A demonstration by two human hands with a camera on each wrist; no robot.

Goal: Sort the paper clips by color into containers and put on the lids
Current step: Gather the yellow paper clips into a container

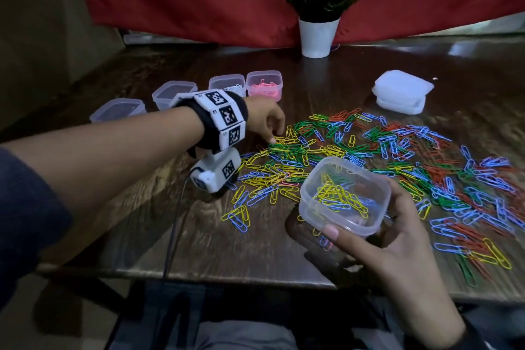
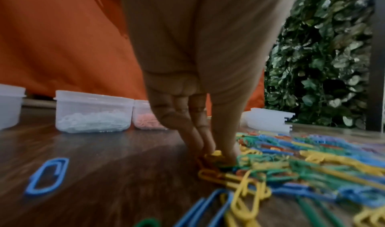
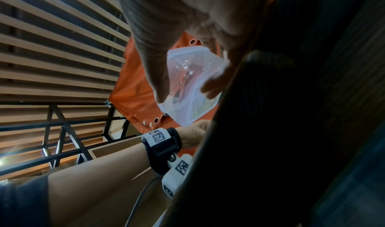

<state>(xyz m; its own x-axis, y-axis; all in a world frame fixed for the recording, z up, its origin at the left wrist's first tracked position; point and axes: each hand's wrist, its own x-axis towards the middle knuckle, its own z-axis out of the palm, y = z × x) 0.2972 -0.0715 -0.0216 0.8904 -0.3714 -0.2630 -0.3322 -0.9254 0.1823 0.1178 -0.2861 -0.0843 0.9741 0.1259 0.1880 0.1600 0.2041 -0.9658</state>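
Note:
A wide heap of yellow, green, blue and red paper clips [image 1: 369,156] covers the dark table. My left hand [image 1: 268,122] reaches into the heap's left edge, and its fingertips [image 2: 208,149] pinch yellow clips [image 2: 215,154] against the tabletop. My right hand [image 1: 377,239] holds a clear lidless container [image 1: 345,196] above the table's near edge, thumb on its near rim. Inside lie mostly yellow clips with a few blue ones. From below, the right wrist view shows that container [image 3: 187,85] between my thumb and fingers.
Along the back left stand clear containers: two look empty [image 1: 118,109] [image 1: 173,92], one holds white clips [image 1: 227,84], one pink clips [image 1: 264,85]. A stack of lids [image 1: 402,92] sits back right. A potted plant [image 1: 319,8] stands at the rear.

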